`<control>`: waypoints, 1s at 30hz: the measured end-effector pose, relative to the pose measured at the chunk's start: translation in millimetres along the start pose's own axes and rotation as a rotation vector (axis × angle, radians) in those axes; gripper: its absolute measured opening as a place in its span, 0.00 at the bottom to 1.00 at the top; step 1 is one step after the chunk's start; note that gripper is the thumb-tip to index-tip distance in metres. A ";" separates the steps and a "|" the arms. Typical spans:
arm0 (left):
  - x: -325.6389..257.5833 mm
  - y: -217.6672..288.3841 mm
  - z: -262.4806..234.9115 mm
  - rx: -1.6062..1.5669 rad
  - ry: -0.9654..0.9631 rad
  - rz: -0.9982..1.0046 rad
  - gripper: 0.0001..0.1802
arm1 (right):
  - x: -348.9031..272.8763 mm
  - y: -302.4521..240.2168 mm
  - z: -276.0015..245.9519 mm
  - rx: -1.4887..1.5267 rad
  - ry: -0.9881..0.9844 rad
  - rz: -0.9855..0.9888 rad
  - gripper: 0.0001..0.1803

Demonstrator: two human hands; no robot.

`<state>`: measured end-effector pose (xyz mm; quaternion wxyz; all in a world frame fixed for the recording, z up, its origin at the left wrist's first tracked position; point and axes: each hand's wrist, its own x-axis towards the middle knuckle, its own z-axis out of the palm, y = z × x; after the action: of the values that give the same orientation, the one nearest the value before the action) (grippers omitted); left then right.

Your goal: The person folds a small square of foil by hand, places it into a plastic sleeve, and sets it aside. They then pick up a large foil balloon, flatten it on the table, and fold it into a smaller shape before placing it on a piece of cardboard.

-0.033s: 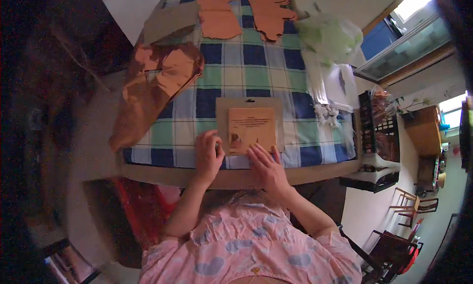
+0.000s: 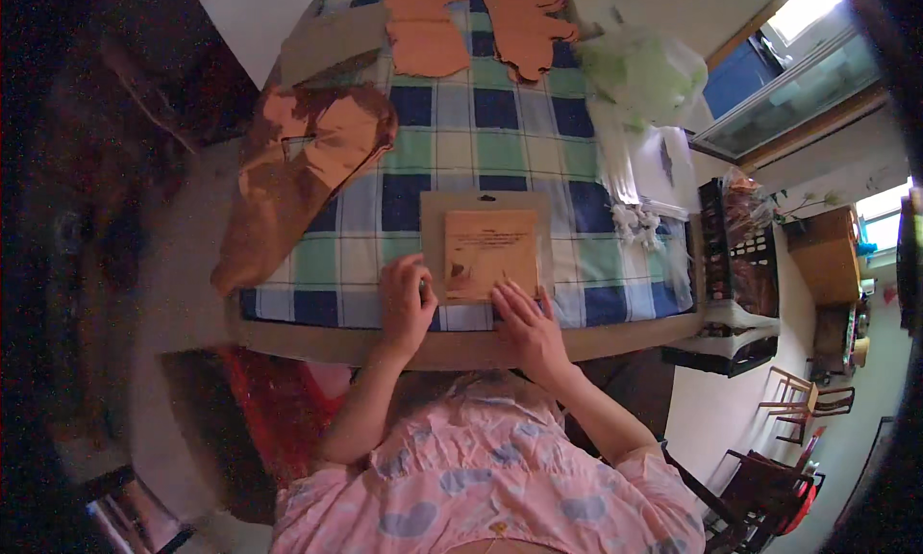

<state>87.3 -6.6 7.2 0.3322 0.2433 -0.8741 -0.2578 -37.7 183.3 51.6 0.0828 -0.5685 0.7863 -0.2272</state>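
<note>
A flat orange packet (image 2: pixel 490 232) with printed text lies on a tan backing card (image 2: pixel 433 217) that has a hanging slot at its top. My right hand (image 2: pixel 534 333) rests over the lower right of the packet, fingers stretched out and laid flat. Beside the card's lower left edge, my left hand (image 2: pixel 408 292) is closed, its fingers curled in. A small dark spot shows between thumb and fingers, but I cannot make out what it is.
A checked cloth (image 2: pixel 452 150) covers the table. Copper-coloured wrapping (image 2: pixel 308 169) lies left, orange pieces (image 2: pixel 428 39) at the far end. Clear plastic bags (image 2: pixel 644 73) and white sleeves (image 2: pixel 663 169) line the right side. A black crate (image 2: pixel 740 256) stands beyond the right edge.
My right hand has shifted slightly to the right along the packet's lower edge. The left hand stays where it was.
</note>
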 end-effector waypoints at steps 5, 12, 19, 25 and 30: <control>1.1 0.1 -4.9 -0.006 -0.034 -0.005 0.18 | -18.1 34.2 -14.3 -0.113 0.009 0.134 0.27; 0.2 2.9 -6.8 0.001 -0.025 -0.024 0.16 | -22.9 72.4 -43.7 -0.070 0.240 0.201 0.18; 1.6 8.1 -10.1 -0.066 0.060 -0.016 0.16 | 51.3 82.6 -16.6 0.266 0.318 0.539 0.09; -3.7 -0.8 -7.2 -0.051 0.067 -0.087 0.16 | 61.4 106.0 -1.2 0.767 0.185 0.614 0.08; -7.6 -1.9 -1.0 -0.059 0.035 -0.130 0.19 | 46.3 98.5 -5.3 0.935 0.243 0.486 0.07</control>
<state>93.5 -3.8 3.2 0.3371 0.2941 -0.8426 -0.3000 -139.8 166.2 17.7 0.2856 -0.2423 0.7143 -0.5912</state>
